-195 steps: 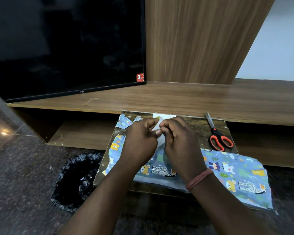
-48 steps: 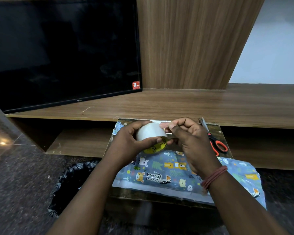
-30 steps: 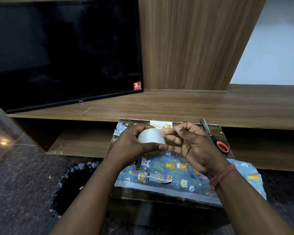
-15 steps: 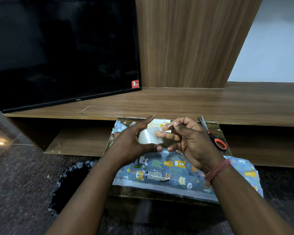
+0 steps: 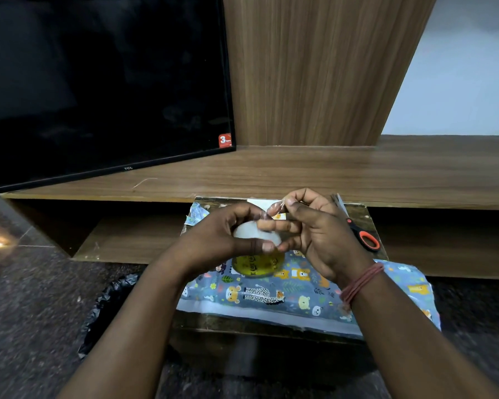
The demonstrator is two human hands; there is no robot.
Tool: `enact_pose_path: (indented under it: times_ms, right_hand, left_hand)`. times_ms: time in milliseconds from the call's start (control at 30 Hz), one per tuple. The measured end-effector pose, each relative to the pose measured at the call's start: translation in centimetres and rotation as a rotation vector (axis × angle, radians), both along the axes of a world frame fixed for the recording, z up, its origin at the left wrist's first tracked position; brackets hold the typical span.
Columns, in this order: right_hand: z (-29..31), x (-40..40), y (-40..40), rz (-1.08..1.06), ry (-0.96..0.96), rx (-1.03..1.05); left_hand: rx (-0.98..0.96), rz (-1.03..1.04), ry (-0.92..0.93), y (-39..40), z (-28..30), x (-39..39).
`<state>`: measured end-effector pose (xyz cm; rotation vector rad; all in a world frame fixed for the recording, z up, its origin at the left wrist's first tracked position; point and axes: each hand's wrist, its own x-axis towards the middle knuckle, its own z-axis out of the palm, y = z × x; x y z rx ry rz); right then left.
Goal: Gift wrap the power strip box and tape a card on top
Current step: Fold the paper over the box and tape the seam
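Observation:
My left hand [image 5: 222,237] grips a roll of clear tape [image 5: 255,262] with a yellow core, held above the wrapped box. My right hand [image 5: 314,234] pinches the free end of the tape [image 5: 274,210] between thumb and forefinger, lifted a little off the roll. The power strip box [image 5: 271,292], covered in blue animal-print wrapping paper, lies on a small dark table [image 5: 271,325] under my hands. A white card [image 5: 278,216] lies at the far edge of the table, mostly hidden behind my fingers.
Orange-handled scissors [image 5: 363,237] lie on the table's right side. A scrap of wrapping paper [image 5: 196,216] sits at the far left corner. A black bin bag [image 5: 110,309] is on the floor to the left. A wooden TV unit [image 5: 329,174] with a television [image 5: 104,82] stands behind.
My right hand has peeled the tape's end free and pulled it up and away from the roll; the left hand has turned the roll so its yellow core shows below.

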<state>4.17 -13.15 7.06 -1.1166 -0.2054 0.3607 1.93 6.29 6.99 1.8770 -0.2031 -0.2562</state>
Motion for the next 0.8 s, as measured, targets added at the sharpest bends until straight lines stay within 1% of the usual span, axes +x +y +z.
enact_pose_path:
  times_ms: [100,167,300,467,633,800]
  right_hand:
    - [-0.2,0.0,0.1,0.029,0.001,0.008]
    - [-0.2,-0.1,0.1,0.041,-0.003,-0.022]
    - [0.1,-0.1,-0.2,0.054,-0.015,-0.091]
    - [0.4,-0.1,-0.3,0.062,-0.018,-0.127]
    - [0.8,-0.3,0.0,-0.035,-0.052,-0.206]
    - [0.7,-0.2,0.0,-0.127,-0.010,-0.293]
  left_hand:
    - [-0.060,0.012,0.062,-0.3,0.0,-0.2]
    - [-0.075,-0.002,0.108,-0.2,0.1,-0.1]
    - [-0.025,-0.047,0.163,0.6,0.0,0.1]
    - [-0.032,-0.009,0.205,0.8,-0.1,0.1]
    - [0.006,0.053,0.237,0.9,0.3,0.1]
    - [0.002,0.067,0.253,1.2,0.6,0.2]
